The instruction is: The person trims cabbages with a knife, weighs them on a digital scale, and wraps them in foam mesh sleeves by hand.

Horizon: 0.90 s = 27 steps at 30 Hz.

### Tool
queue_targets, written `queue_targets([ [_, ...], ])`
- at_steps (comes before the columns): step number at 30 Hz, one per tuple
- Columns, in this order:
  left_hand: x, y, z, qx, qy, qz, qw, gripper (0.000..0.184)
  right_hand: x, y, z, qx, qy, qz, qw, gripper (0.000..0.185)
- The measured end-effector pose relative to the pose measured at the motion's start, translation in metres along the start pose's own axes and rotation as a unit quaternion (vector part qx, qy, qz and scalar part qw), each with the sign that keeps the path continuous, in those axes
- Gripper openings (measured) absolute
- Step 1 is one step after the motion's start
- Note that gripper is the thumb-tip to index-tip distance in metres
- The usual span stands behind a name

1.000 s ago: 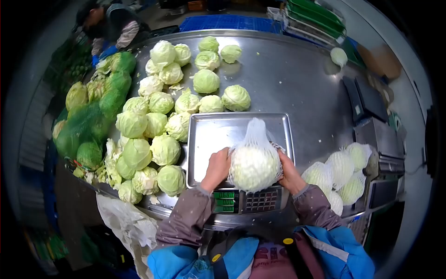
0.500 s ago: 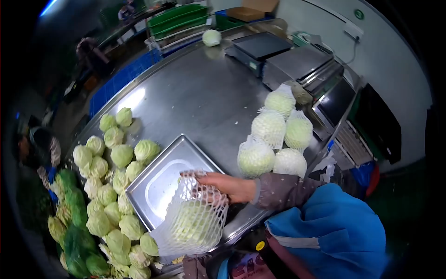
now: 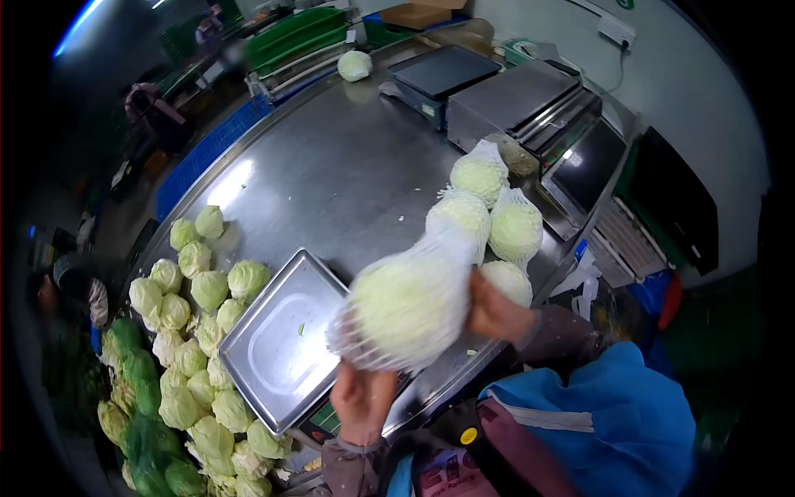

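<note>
1. Left hand (image 3: 364, 404) holds the netted cabbage (image 3: 406, 311) from seven o'clock.
2. Right hand (image 3: 499, 311), blurred, seems to clasp it at three o'clock; the cabbage hangs between both.
3. Beside it, between eight and nine o'clock, sits a metal tray (image 3: 281, 344).
4. Beyond the tray, loose cabbages (image 3: 178, 408).
5. Toward one o'clock, more netted cabbages (image 3: 515, 228).
6. Far off, at eleven, a green crate (image 3: 298, 40).

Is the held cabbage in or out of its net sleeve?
In: white mesh netting wraps the cabbage, held between the left hand and right hand.
</note>
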<state>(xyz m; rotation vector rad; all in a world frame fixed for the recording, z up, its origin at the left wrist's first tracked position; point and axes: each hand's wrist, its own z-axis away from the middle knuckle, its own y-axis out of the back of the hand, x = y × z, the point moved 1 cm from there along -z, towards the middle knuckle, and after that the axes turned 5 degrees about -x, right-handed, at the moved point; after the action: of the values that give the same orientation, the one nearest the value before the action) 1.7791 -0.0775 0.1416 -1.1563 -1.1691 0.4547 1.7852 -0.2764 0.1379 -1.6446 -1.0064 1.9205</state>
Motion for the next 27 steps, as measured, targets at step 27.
queue_targets([
  [27, 0.402, 0.286, -0.012, 0.490, -0.237, -0.602, 0.584, 0.070, -0.178, 0.248, -0.010, 0.282, 0.141, 0.825, 0.470, 0.043],
])
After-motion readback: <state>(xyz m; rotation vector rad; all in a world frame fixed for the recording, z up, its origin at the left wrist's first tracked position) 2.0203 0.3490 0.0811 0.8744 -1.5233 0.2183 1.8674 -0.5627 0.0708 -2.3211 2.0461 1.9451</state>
